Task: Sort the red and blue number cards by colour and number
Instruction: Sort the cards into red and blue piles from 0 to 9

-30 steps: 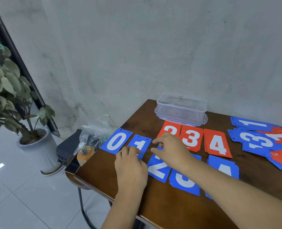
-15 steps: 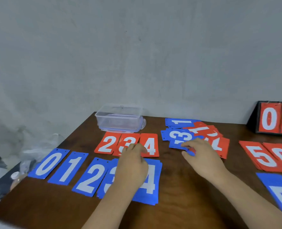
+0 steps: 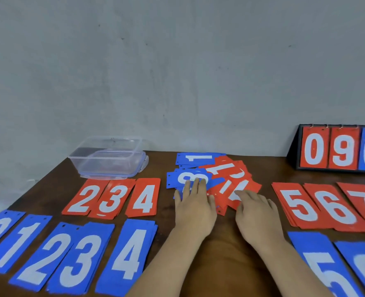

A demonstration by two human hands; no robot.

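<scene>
The clear box (image 3: pixel 107 159) stands on the surface (image 3: pixel 220 264). The left hand (image 3: pixel 195 207) and the right hand (image 3: pixel 256 213) rest flat, fingers straight, on the mixed cards (image 3: pixel 226 168).

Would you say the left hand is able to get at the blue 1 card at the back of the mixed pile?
Probably yes. The left hand rests flat on the blue 3 card, just short of the blue 1 card; nothing stands between, and only red cards overlap its right end.

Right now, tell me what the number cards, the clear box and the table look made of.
Number cards: likely thin plastic sheet, matte; flat, punched holes near the edge.
Clear box: transparent plastic, glossy; see-through walls.
Table: dark wood or veneer, semi-gloss; grain, sheen.
</scene>
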